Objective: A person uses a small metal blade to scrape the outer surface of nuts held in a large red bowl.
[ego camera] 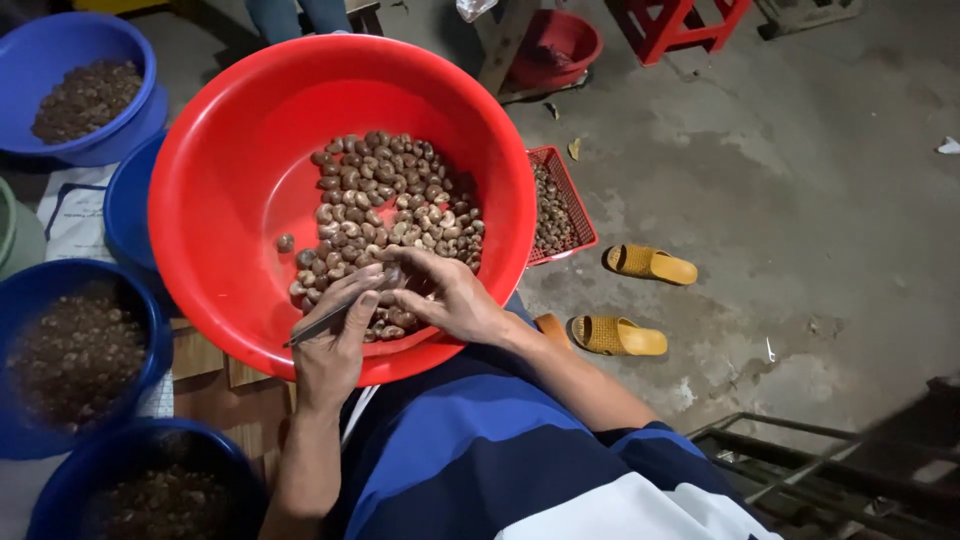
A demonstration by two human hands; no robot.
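Observation:
A big red basin [230,180] rests on my lap, holding a heap of brown cashew nuts [390,200]. My left hand [330,340] grips a thin metal pick [335,317] that slants down to the left over the basin's near rim. My right hand [450,295] pinches a single nut [392,277] against the pick's tip, just above the near edge of the heap. Both hands meet inside the basin.
Blue basins of dark nuts stand at the left [85,85], [75,355], [150,490]. A small red mesh basket [560,205] with nuts sits behind the basin. Yellow sandals [650,265], [618,337] lie on the concrete floor. A red stool [680,25] and a metal frame [800,470] stand at the right.

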